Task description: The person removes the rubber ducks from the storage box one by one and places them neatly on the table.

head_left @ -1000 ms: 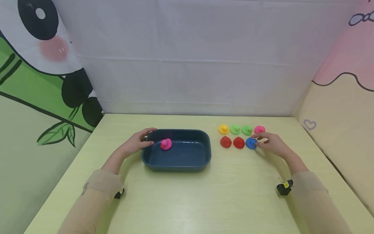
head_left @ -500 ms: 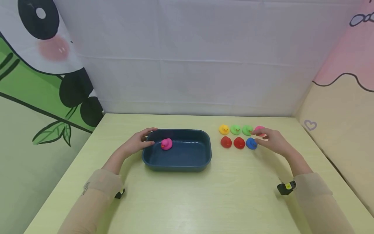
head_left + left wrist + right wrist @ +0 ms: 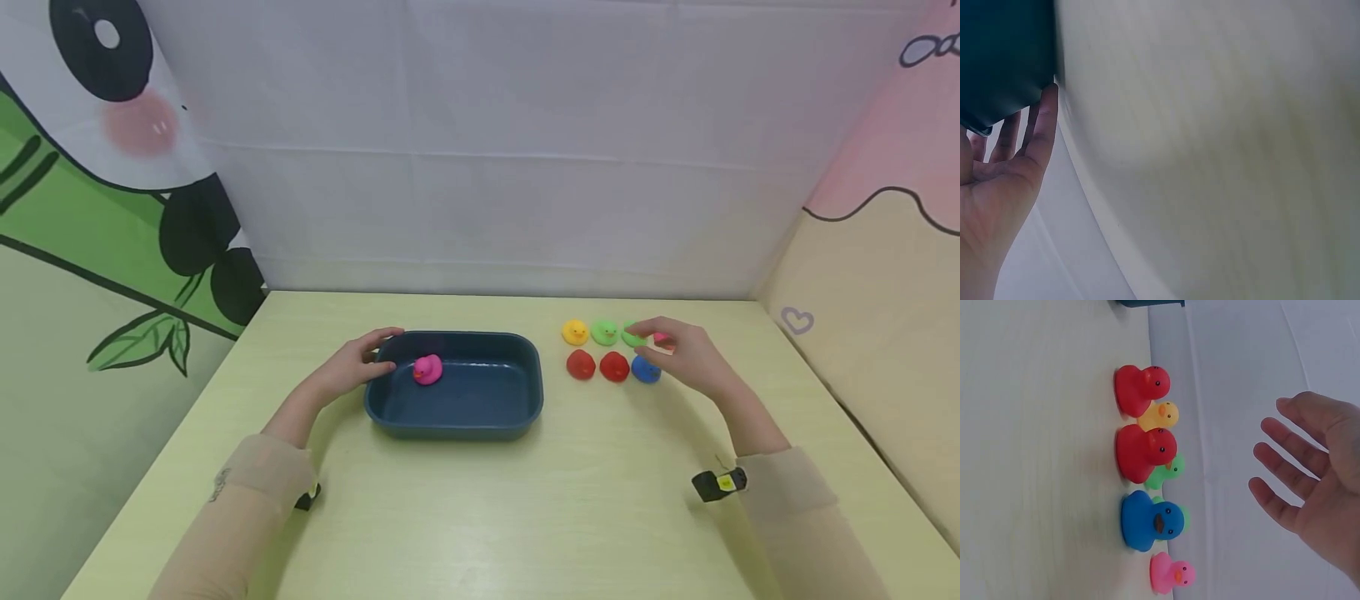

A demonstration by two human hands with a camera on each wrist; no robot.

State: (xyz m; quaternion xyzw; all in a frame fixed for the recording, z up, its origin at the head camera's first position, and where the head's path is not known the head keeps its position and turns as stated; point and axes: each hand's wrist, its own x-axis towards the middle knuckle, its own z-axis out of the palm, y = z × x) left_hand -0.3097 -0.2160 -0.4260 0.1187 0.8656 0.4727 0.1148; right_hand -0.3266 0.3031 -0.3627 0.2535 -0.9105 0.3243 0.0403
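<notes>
My left hand (image 3: 348, 367) holds the left end of a dark blue rectangular basin (image 3: 457, 432), thumb over the rim and fingers along the outside wall. Inside the basin, near that thumb, sits a pink rubber duck (image 3: 427, 369). My right hand (image 3: 686, 354) hovers over the right end of the duck group, fingers spread and holding nothing. Below it in the head view are a blue duck (image 3: 643, 370) and another pink duck (image 3: 663, 339), both partly hidden. The right wrist view shows the hand (image 3: 1316, 469) raised apart from the blue duck (image 3: 1147, 520).
Two red ducks (image 3: 581, 364) stand left of the blue one. Behind them are a yellow duck (image 3: 575, 332) and two green ducks (image 3: 604, 332). All stand on a pale wooden table (image 3: 480, 517), with a white cloth (image 3: 510, 208) hanging behind.
My right hand has lifted from beside the blue duck and shifted a little left and back, its fingers now above the ducks. The left hand and basin have stayed put.
</notes>
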